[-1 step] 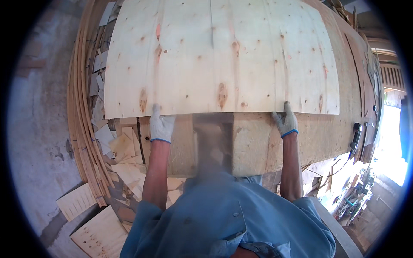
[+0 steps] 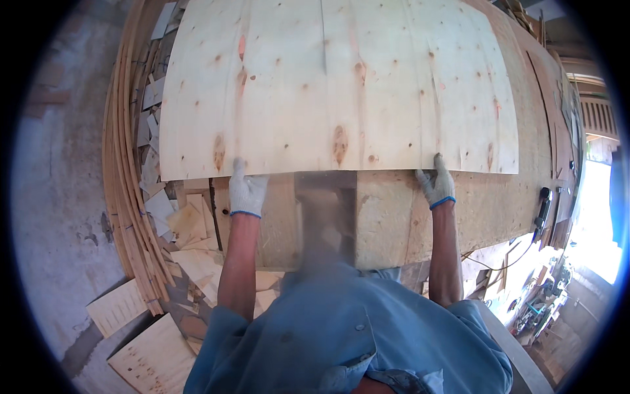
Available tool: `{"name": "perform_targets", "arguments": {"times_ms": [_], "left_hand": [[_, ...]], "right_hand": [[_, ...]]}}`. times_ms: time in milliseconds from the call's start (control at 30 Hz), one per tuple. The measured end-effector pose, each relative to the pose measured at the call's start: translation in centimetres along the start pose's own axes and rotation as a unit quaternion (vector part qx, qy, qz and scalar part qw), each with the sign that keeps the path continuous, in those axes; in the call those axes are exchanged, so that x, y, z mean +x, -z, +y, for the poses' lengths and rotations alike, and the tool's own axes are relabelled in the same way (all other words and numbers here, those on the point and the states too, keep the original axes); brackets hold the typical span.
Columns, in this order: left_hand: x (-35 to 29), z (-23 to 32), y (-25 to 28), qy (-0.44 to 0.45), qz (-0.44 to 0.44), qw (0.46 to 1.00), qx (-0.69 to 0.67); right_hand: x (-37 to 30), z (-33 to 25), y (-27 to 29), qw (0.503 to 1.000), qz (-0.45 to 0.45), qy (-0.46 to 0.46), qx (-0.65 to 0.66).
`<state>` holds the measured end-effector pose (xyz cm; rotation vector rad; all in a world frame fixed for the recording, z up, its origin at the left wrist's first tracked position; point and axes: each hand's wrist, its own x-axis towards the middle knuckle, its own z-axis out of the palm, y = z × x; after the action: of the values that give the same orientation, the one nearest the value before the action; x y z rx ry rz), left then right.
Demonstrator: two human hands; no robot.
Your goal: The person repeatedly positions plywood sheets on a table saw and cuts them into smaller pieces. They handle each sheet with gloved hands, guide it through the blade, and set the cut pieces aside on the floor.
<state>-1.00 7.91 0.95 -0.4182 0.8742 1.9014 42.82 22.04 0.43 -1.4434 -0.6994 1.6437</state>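
Observation:
A large pale plywood sheet (image 2: 302,98) with dark knots lies over the wooden workbench (image 2: 387,210). My left hand (image 2: 247,190), in a white knitted glove with a blue cuff, grips its near edge left of the middle. Farther right along the same edge, my gloved right hand (image 2: 437,182) grips it too. Both thumbs rest on the top face, while the other fingers are partly hidden under the sheet.
Long thin wood strips (image 2: 125,164) stand in a bundle on the left, beside scattered veneer offcuts (image 2: 187,226). A black corded handheld tool (image 2: 543,209) is at the bench's right edge. Two knotted boards, one a pale panel (image 2: 154,358), lie at lower left.

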Motion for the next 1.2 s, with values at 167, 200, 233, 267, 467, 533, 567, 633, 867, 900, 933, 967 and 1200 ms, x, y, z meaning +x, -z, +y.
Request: {"name": "perform_targets", "arguments": {"times_ms": [167,200,233,267,467,533,567,633,867,900,933,967,1200], "left_hand": [[0.6,0.0,-0.9,0.004,0.036,0.999,0.018],[0.6,0.0,-1.0,0.007,0.031,0.999,0.016],[0.7,0.0,-1.0,0.01,0.027,1.0,0.013],[0.7,0.1,-1.2,0.008,0.017,1.0,0.025],[1.7,0.4,-0.9,-0.004,0.018,0.999,0.051],[2.3,0.3,-1.3,-0.003,0.03,0.998,0.051],[2.4,0.2,-1.8,-0.003,0.012,0.999,0.043],[2.9,0.1,-2.8,0.0,-0.027,0.999,0.031],[4.9,-0.1,-4.5,-0.007,-0.013,0.999,0.034],[5.1,0.0,-4.7,-0.007,-0.021,0.999,0.031],[5.2,0.1,-4.9,-0.006,-0.029,0.999,0.027],[5.4,0.0,-5.1,-0.011,-0.028,0.999,0.031],[7.1,0.0,-5.5,-0.016,-0.05,0.998,0.036]], "right_hand": [[0.3,-1.5,-1.4,0.994,0.038,-0.063,0.077],[0.3,-1.2,-0.9,0.999,0.008,-0.001,-0.032],[0.2,-0.6,-0.1,0.988,-0.022,0.06,-0.141],[0.1,-0.1,0.2,0.96,-0.05,0.12,-0.247],[-0.2,-1.8,-2.0,0.97,-0.048,0.099,-0.217],[1.0,-1.9,-2.1,1.0,-0.006,-0.003,-0.011],[1.9,-2.1,-2.2,0.994,0.013,-0.054,0.092],[3.8,-1.1,-0.8,0.999,-0.03,0.02,-0.032],[6.6,-1.3,-0.8,0.986,-0.05,0.075,-0.141],[7.0,-1.2,-0.7,0.983,-0.05,0.084,-0.158],[7.4,-1.1,-0.6,0.969,-0.049,0.112,-0.215],[7.6,-1.0,-0.6,0.951,-0.049,0.14,-0.271],[8.6,-2.7,-2.8,0.999,0.002,0.017,-0.033]]}}
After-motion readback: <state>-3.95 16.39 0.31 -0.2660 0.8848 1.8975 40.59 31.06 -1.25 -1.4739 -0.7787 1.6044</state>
